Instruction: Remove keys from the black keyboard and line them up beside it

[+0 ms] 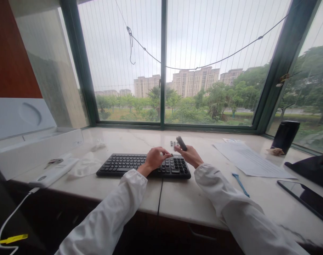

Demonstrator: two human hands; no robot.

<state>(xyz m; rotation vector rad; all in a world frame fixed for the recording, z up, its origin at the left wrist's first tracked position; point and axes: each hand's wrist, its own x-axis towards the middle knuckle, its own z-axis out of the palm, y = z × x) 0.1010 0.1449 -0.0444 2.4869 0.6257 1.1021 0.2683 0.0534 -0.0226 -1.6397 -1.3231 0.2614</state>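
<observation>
A black keyboard [126, 163] lies on the pale marble sill. Several sockets at its right end, in the number pad [179, 163], look bare of their keycaps. Above that end, my left hand [155, 157] is closed in a pinch, with what looks like a small dark keycap [172, 154] at the fingertips. My right hand [190, 155] is wrapped round a short dark brush [181, 143], its paler tip pointing up and away from me. Just behind the keyboard, several loose keycaps [173, 143] lie in rows, partly hidden by the brush and my right hand.
At right lie printed paper [253, 161], a blue tool [240, 185], a phone [305, 198] and a dark cylinder [285, 137]. At left are a white power strip [55, 172], keys [54, 162], crumpled plastic [84, 166] and an open white box [39, 143]. A window stands behind.
</observation>
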